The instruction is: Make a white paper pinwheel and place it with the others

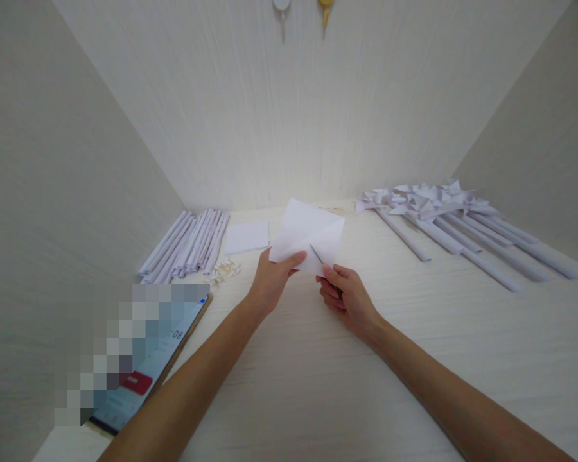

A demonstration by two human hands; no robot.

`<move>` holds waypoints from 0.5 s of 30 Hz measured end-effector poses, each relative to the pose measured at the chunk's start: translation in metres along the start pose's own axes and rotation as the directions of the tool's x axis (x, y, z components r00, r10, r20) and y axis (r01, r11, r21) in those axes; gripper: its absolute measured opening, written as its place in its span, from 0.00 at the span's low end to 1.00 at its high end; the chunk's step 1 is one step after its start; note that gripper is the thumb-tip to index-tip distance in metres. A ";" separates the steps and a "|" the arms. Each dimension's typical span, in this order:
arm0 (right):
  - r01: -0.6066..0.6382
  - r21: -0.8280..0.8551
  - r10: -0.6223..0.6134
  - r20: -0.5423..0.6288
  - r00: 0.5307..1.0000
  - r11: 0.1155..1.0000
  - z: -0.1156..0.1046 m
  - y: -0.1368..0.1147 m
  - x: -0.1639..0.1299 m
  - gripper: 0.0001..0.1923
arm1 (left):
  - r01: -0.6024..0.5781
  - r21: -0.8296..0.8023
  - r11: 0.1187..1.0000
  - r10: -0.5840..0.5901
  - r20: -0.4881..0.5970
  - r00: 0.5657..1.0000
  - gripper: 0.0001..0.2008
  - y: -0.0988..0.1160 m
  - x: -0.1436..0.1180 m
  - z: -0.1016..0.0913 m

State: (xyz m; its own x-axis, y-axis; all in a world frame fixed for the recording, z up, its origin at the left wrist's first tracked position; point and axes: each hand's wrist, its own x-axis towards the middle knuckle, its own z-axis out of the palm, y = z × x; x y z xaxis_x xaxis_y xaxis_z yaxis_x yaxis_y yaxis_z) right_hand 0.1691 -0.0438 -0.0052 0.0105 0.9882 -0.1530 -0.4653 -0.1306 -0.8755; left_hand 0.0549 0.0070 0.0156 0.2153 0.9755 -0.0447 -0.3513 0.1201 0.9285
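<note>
A square sheet of white paper with a faint diagonal crease is held up in front of me. My left hand grips its lower left edge, the thumb lying on top. Around a pair of scissors is closed my right hand. One thin dark blade shows over the paper, pointing up and left from its lower edge; the handles are mostly hidden by my fingers. Left of the sheet lies a stack of white paper squares.
Rolled white paper sticks are piled at the left. Small pale pieces lie beside them, near a phone. Several paper pinwheels on sticks cover the far right. White walls enclose the table, with two hooks above.
</note>
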 end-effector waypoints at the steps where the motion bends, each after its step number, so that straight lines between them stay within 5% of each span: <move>1: 0.002 0.001 -0.002 -0.001 1.000 1.000 0.000 0.000 0.000 0.14 | -0.001 -0.003 1.000 0.001 0.001 1.000 0.19 0.000 0.000 0.000; 15: 0.010 -0.010 -0.010 -0.009 1.000 1.000 0.000 0.002 0.001 0.14 | 0.012 -0.016 1.000 -0.011 0.008 1.000 0.19 0.001 0.000 0.001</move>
State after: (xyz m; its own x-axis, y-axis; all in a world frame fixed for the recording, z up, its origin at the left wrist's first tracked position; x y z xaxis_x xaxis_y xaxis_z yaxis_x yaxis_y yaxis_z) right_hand 0.1682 -0.0432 -0.0068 0.0235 0.9886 -0.1484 -0.4564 -0.1215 -0.8814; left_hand 0.0552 0.0065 0.0167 0.2269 0.9725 -0.0523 -0.3636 0.1344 0.9218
